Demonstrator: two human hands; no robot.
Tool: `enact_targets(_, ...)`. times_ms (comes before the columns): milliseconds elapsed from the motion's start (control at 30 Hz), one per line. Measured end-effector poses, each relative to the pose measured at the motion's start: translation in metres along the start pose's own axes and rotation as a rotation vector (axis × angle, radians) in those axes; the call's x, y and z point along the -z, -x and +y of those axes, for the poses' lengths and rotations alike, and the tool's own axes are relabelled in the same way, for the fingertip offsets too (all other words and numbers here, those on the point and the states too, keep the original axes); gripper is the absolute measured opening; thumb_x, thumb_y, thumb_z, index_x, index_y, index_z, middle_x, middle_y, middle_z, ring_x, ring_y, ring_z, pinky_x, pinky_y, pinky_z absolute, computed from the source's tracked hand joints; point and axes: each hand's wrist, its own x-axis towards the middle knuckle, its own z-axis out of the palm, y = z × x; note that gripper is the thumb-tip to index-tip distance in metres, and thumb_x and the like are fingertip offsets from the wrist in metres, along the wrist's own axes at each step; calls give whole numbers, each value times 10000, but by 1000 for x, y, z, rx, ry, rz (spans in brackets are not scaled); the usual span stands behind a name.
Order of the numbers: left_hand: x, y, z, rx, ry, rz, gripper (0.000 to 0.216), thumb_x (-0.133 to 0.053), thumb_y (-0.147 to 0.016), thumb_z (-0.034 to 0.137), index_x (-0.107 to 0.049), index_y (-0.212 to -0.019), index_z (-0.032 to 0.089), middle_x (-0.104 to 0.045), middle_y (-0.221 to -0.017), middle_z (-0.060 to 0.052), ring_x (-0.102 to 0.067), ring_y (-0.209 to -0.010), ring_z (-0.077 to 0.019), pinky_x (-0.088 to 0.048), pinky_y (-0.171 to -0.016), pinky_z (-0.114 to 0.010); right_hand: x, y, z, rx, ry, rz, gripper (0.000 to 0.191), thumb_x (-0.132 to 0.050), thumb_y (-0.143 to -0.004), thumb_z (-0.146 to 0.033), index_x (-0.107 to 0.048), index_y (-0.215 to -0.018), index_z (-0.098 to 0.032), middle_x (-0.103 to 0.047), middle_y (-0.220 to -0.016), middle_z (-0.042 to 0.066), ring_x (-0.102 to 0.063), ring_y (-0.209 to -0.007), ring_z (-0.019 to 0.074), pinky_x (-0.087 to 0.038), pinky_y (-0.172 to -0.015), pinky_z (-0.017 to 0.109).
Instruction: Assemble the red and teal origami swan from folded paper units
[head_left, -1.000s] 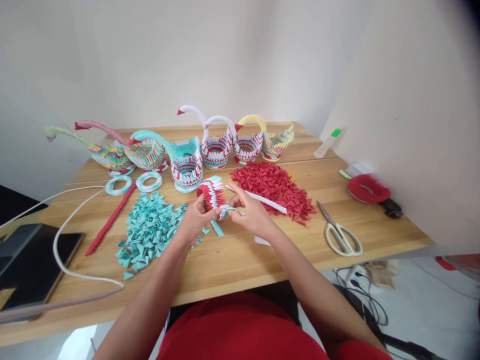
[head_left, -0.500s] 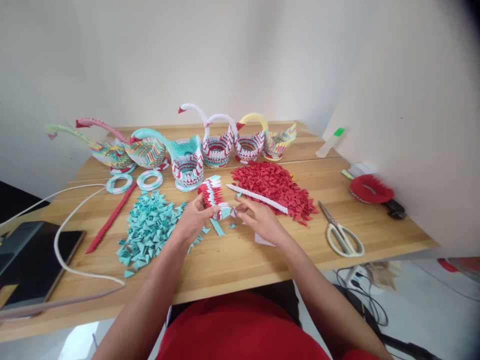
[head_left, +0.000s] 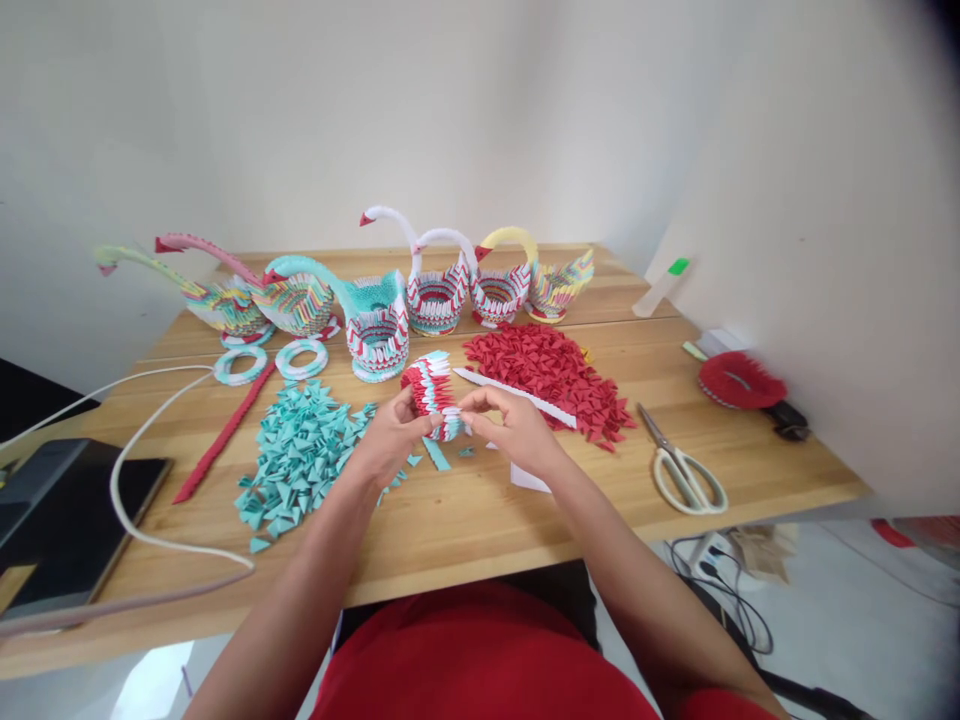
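Observation:
My left hand (head_left: pixel 390 435) is closed around the left side of a ring of folded paper pieces (head_left: pixel 430 385), patterned in red, white and light blue and held tilted above the table. At its right edge, my right hand (head_left: pixel 510 425) pinches a small folded paper piece, mostly hidden by the fingers. A heap of turquoise paper triangles (head_left: pixel 300 460) lies left of my left hand. Beyond my right hand spreads a heap of red paper triangles (head_left: pixel 555 375), with a long white folded strip (head_left: pixel 517 390) across its near edge.
Several finished paper swans (head_left: pixel 376 335) stand along the back. Two paper rings (head_left: pixel 240 380) and a red strip (head_left: pixel 225 435) lie left. Scissors (head_left: pixel 686 470) and a red paper ring (head_left: pixel 741 385) are at right. A white cable (head_left: pixel 120 500) loops near a dark tablet (head_left: pixel 127 520).
My right hand has moved up and left to the paper ring's right edge, its fingers closing there. The left hand still holds the ring, which has turned slightly.

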Motion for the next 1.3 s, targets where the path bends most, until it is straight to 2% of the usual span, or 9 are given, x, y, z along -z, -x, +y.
enact_targets(167, -1, 0, -1, 2, 12, -8, 509, -847, -642, 231, -651, -1105, 152, -718, -1036, -68, -663, -954, -217, -502, -885, -331, -2, -3, -1, 25, 53, 39, 94, -601, -842, -239, -677, -836, -184, -712, -810, 10, -647, -765, 160, -476, -749, 281)
enact_targets(300, -3, 1, 0, 11, 0, 28, 455, -841, -652, 278, -659, -1048, 149, -721, -966, -60, -671, -894, -216, -516, -853, -338, -2, -3, 2, -13, 18, 44, 111, -624, -835, -272, -690, -847, -183, -709, -790, 7, -630, -707, 152, -463, -675, 262)
enact_targets(500, -3, 1, 2, 17, 2, 4, 431, -857, -626, 299, -664, -984, 155, -726, -900, -49, -679, -831, -212, -521, -802, -332, 0, -3, 6, -23, 13, 17, 127, -625, -840, -286, -704, -846, -186, -695, -753, 3, -599, -650, 142, -435, -604, 245)
enact_targets(933, -3, 1, 0, 22, 2, 7, 441, -854, -647, 291, -673, -1026, 157, -734, -935, -54, -682, -869, -216, -512, -779, -306, 7, -4, 8, 120, 169, 8, 126, -607, -883, -277, -710, -864, -206, -721, -843, 23, -643, -777, 170, -468, -704, 265)
enact_targets(1133, 0, 0, 2, 1, 31, 31, 520, -867, -625, 285, -653, -1082, 158, -740, -960, -54, -688, -891, -227, -520, -823, -336, 10, -4, 6, 114, 163, 20, 126, -606, -882, -272, -698, -831, -203, -706, -796, 10, -623, -702, 145, -457, -673, 248)
enact_targets(1300, 2, -1, 3, -15, 55, 63, 514, -859, -633, 262, -650, -1092, 159, -740, -972, -46, -687, -912, -217, -531, -812, -315, 21, -2, 12, 120, 198, 81, 134, -599, -874, -280, -693, -827, -197, -715, -812, 16, -635, -738, 161, -461, -681, 258)
